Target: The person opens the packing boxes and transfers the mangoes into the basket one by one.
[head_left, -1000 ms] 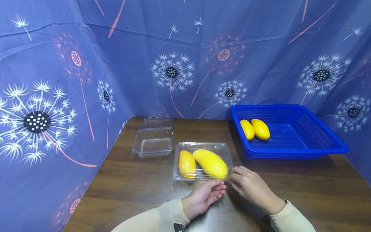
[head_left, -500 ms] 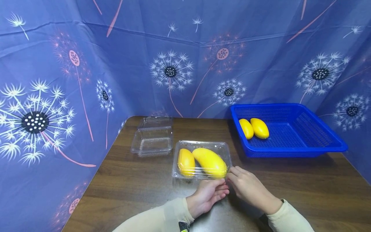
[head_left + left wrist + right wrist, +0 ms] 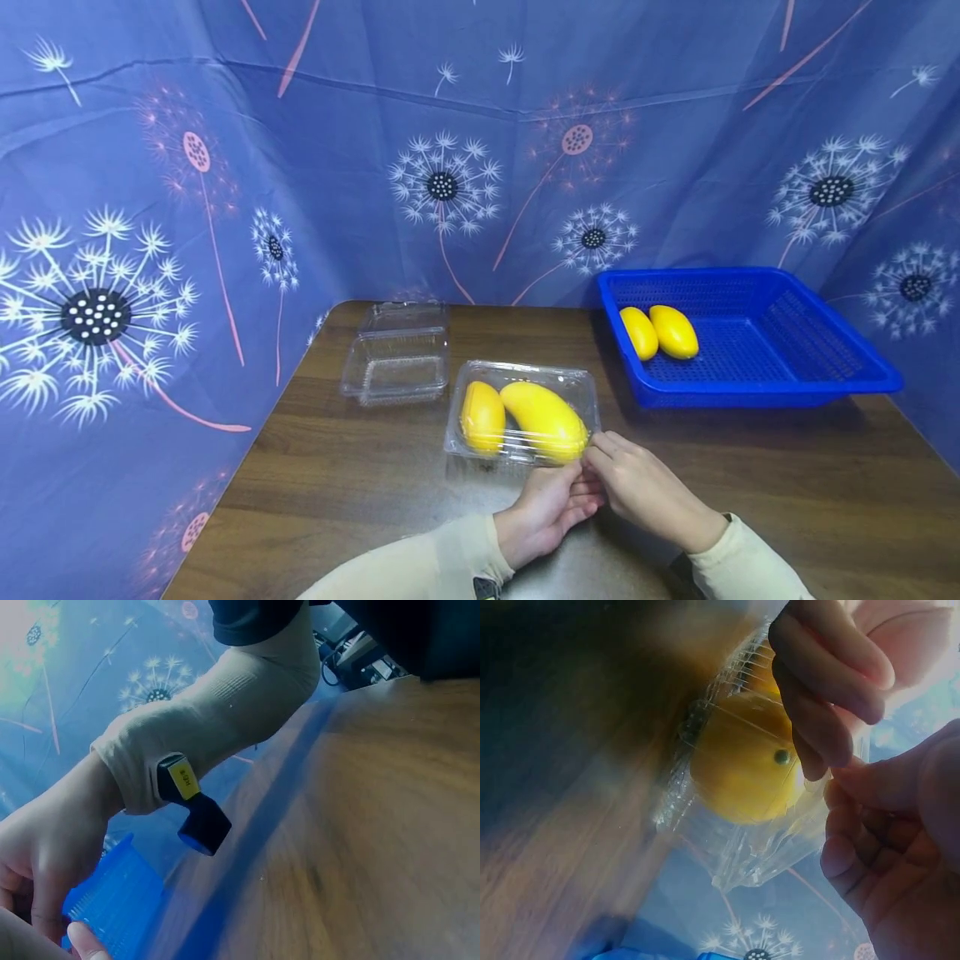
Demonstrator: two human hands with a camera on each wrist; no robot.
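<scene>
At the five o'clock corner of the clear box [image 3: 517, 457], its long axis running nine to three, the left hand [image 3: 551, 507] and right hand [image 3: 641, 485] met equally near (whether either pinched plastic I couldn't tell), the box lying toward their eleven.

No legible txt — yellow label [image 3: 183, 778] on blk wrist device [image 3: 205, 827], print too sm.
</scene>
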